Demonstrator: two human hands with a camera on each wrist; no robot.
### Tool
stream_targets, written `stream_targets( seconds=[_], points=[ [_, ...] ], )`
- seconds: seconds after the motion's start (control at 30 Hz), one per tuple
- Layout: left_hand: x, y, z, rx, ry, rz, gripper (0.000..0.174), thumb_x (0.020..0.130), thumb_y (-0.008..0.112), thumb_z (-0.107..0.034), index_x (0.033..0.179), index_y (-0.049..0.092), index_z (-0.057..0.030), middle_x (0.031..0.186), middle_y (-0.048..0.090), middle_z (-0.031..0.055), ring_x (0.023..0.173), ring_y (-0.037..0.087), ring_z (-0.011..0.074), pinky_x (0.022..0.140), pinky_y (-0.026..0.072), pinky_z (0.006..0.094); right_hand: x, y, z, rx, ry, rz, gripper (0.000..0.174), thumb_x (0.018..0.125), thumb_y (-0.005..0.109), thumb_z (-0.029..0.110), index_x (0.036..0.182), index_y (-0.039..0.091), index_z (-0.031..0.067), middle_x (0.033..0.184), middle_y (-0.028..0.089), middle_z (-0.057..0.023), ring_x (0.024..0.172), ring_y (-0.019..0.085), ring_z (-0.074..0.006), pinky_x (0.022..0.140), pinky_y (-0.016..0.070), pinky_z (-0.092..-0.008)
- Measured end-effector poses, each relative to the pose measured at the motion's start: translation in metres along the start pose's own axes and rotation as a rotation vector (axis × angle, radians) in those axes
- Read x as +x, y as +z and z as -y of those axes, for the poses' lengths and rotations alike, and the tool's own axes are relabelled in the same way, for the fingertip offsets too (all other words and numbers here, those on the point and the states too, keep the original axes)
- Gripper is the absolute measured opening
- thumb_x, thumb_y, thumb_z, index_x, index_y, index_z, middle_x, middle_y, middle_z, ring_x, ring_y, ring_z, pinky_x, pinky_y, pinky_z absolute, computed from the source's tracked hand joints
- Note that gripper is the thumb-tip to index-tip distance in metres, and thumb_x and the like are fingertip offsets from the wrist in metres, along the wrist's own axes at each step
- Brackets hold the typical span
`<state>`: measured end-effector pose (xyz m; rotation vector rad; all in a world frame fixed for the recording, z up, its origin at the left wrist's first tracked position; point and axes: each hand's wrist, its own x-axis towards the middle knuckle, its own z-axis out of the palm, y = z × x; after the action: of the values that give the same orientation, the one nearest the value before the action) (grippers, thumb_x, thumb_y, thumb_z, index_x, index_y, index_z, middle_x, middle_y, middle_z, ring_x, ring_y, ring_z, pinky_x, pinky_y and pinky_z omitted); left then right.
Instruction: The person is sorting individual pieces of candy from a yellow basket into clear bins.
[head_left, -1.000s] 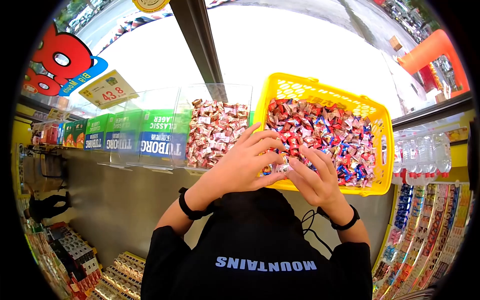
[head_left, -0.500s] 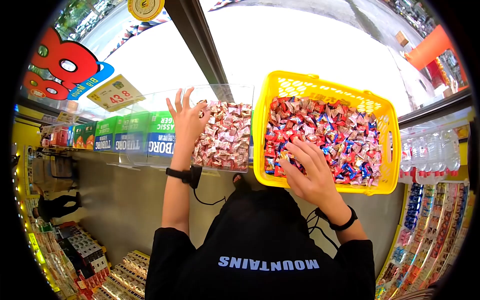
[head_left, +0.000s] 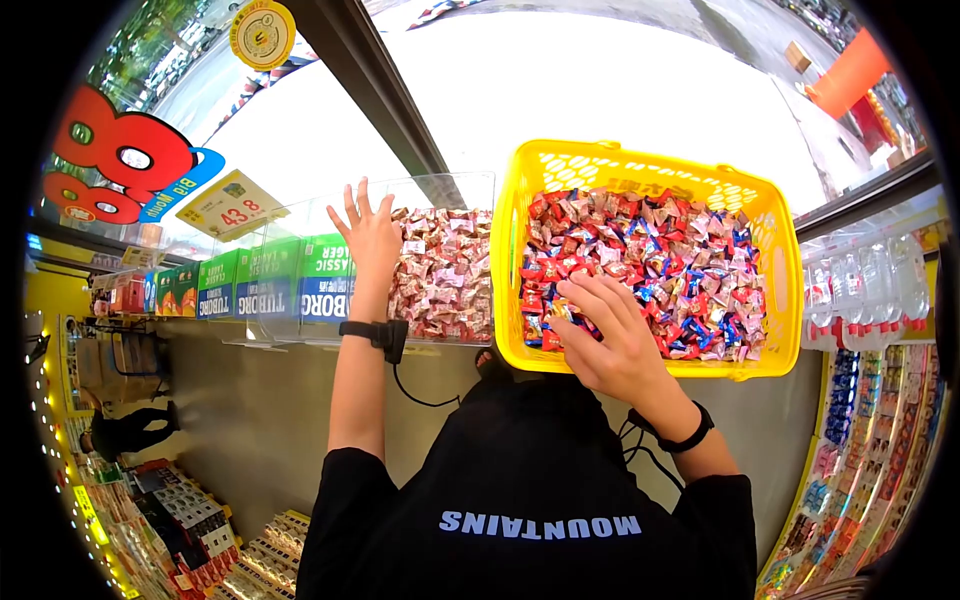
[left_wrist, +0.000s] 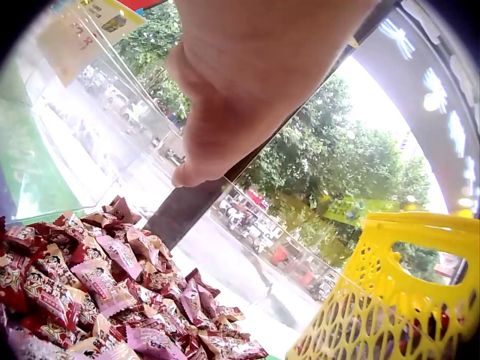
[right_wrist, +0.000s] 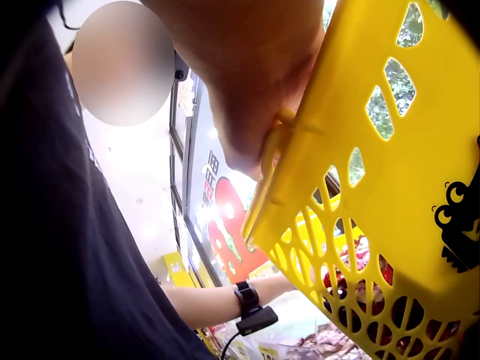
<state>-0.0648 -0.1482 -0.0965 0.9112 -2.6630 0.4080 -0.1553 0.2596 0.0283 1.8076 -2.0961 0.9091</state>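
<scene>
My left hand (head_left: 372, 240), fingers spread, is over the left side of a clear bin (head_left: 450, 185) heaped with pink-and-brown wrapped candies (head_left: 440, 275). In the left wrist view that hand (left_wrist: 240, 90) hangs above the candy pile (left_wrist: 97, 292), with nothing visible in it. On the right, a yellow basket (head_left: 507, 260) holds red, blue and pink wrapped candies (head_left: 640, 260). Across its near rim reaches my right hand (head_left: 612, 335), fingers loosely bent above the candies. The right wrist view shows this hand (right_wrist: 240, 90) beside the basket wall (right_wrist: 420, 202), its fingertips hidden.
Green-and-blue beer cartons (head_left: 320, 280) line the left behind clear panels. A price sign (head_left: 232, 205) stands over them. Bottled water (head_left: 865, 290) is right of the basket, near stocked shelves (head_left: 850, 440). A window post (head_left: 375, 85) rises behind the bin. Another person (head_left: 135, 428) is far left.
My left hand has gone from beside the right hand at the basket left to the clear bin, and its thumb and fingers have since spread apart. The right hand stays over the basket.
</scene>
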Motion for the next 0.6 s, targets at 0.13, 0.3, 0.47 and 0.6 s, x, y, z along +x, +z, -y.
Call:
stream_targets(
  seconds=[0.13, 0.3, 0.47, 0.6],
  points=[
    [-0.006, -0.026, -0.007, -0.160, 0.018, -0.085, 0.040, 0.091, 0.080, -0.027, 0.130, 0.075, -0.0240, 0.164, 0.045, 0.0113, 0.160, 0.029, 0.0399, 0.129, 0.0136, 0.0736, -0.001, 0.001, 0.000, 0.023, 0.003, -0.016, 0.031, 0.078, 0.076, 0.003, 0.109, 0.076, 0.0048, 0.142, 0.064, -0.0189, 0.136, 0.061, -0.0405, 0.116, 0.0485, -0.0571],
    [-0.013, -0.080, -0.040, -0.469, 0.157, -0.202, 0.035, 0.093, 0.078, -0.026, 0.128, 0.076, -0.0188, 0.156, 0.053, 0.0149, 0.153, 0.041, 0.0409, 0.127, 0.0208, 0.0705, 0.000, 0.000, 0.001, 0.029, 0.024, 0.008, 0.031, 0.079, 0.075, 0.003, 0.110, 0.074, 0.0050, 0.143, 0.064, -0.0174, 0.137, 0.060, -0.0384, 0.116, 0.0477, -0.0555],
    [-0.027, -0.155, -0.090, -0.903, 0.355, -0.085, 0.037, 0.092, 0.081, -0.022, 0.129, 0.075, -0.0153, 0.153, 0.056, 0.0158, 0.150, 0.046, 0.0407, 0.127, 0.0286, 0.0631, 0.000, -0.003, 0.000, 0.022, 0.043, 0.034, 0.032, 0.081, 0.078, 0.008, 0.112, 0.072, 0.0058, 0.141, 0.064, -0.0158, 0.135, 0.060, -0.0361, 0.117, 0.0470, -0.0551],
    [-0.045, -0.177, -0.125, -1.020, 0.572, 0.034, 0.043, 0.088, 0.085, -0.027, 0.128, 0.075, -0.0158, 0.154, 0.055, 0.0138, 0.148, 0.046, 0.0412, 0.128, 0.0276, 0.0626, -0.004, -0.021, -0.014, -0.058, 0.081, 0.034, 0.034, 0.080, 0.081, 0.010, 0.113, 0.072, 0.0070, 0.137, 0.065, -0.0148, 0.131, 0.061, -0.0357, 0.113, 0.0486, -0.0553]
  ],
)
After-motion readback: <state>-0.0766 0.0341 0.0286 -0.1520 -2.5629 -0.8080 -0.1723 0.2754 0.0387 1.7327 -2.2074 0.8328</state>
